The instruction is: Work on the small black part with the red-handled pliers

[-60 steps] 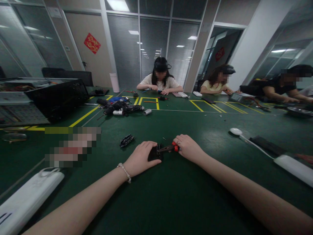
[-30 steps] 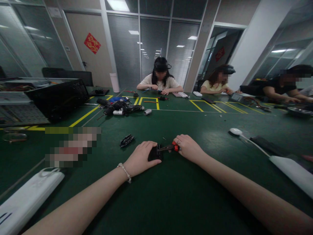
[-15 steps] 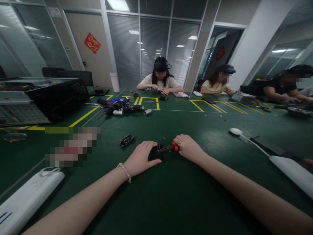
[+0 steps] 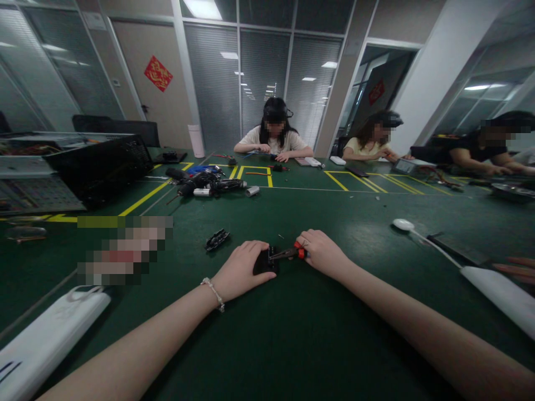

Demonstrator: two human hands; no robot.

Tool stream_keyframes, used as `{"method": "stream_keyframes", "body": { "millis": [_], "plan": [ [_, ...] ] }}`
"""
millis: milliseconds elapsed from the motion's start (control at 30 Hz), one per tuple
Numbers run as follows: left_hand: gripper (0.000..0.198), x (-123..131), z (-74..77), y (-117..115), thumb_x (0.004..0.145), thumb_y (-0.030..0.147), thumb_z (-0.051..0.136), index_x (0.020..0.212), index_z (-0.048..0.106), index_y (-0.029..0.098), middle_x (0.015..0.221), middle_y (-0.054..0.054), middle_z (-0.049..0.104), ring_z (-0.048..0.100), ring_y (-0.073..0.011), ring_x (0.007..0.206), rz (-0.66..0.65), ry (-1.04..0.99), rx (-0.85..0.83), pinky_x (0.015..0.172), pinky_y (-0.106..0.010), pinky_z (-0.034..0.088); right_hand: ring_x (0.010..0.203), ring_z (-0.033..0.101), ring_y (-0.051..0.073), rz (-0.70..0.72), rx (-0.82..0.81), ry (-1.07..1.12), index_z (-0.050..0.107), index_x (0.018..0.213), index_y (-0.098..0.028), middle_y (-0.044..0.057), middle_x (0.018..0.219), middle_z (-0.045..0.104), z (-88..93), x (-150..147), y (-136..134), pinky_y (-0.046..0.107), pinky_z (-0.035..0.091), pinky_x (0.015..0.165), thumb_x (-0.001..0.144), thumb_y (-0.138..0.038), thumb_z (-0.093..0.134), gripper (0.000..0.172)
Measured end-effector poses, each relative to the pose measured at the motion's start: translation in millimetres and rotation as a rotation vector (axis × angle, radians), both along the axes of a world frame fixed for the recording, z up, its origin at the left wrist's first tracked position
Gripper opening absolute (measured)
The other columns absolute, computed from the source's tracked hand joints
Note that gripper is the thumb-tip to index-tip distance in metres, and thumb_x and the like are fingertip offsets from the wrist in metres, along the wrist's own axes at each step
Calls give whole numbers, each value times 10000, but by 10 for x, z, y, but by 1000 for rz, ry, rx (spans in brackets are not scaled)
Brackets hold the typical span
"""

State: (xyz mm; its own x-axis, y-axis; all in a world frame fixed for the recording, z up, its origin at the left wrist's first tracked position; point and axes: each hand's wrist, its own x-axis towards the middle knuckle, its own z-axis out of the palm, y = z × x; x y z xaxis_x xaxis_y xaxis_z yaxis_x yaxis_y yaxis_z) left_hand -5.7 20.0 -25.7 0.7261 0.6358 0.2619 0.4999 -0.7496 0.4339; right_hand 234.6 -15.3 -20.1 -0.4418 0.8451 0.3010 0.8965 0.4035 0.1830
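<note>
My left hand [image 4: 242, 268] grips a small black plastic part [image 4: 264, 263] against the green table, thumb in front and fingers behind. Its exact kind I cannot make out. My right hand [image 4: 322, 252] is closed around the red handles of needle-nose pliers [image 4: 288, 254]. The jaws point left and reach the right edge of the black part; whether they pinch anything there is too small to tell. A second dark part with metal bits [image 4: 217, 240] lies just beyond my left hand. Behind the pliers lies a tiny sliver [image 4: 281, 236].
An open computer case [image 4: 112, 167] stands at the left. Farther back lie a power drill [image 4: 196, 182] and a white bottle [image 4: 196, 140]. White devices flank me, one left [image 4: 54, 340], one right [image 4: 501, 289]. Co-workers sit across the table; another person's fingers [image 4: 518, 269] show at the right edge.
My hands, the pliers and the black part look the same as before. At the right edge, another person's hand has come farther into view.
</note>
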Motion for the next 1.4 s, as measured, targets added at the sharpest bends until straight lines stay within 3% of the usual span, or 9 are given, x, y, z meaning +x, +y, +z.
{"method": "stream_keyframes", "body": {
  "millis": [1400],
  "plan": [
    [524, -6, 34, -22, 715, 486, 569, 1143, 419, 222, 1137, -59, 489, 449, -242, 1044, -4, -5, -25, 871, -385, 364, 752, 444, 171, -23, 5, -2, 521, 875, -141, 59, 835, 524, -5, 2, -1, 285, 338, 689, 647, -113, 537, 230]
  ]
}}
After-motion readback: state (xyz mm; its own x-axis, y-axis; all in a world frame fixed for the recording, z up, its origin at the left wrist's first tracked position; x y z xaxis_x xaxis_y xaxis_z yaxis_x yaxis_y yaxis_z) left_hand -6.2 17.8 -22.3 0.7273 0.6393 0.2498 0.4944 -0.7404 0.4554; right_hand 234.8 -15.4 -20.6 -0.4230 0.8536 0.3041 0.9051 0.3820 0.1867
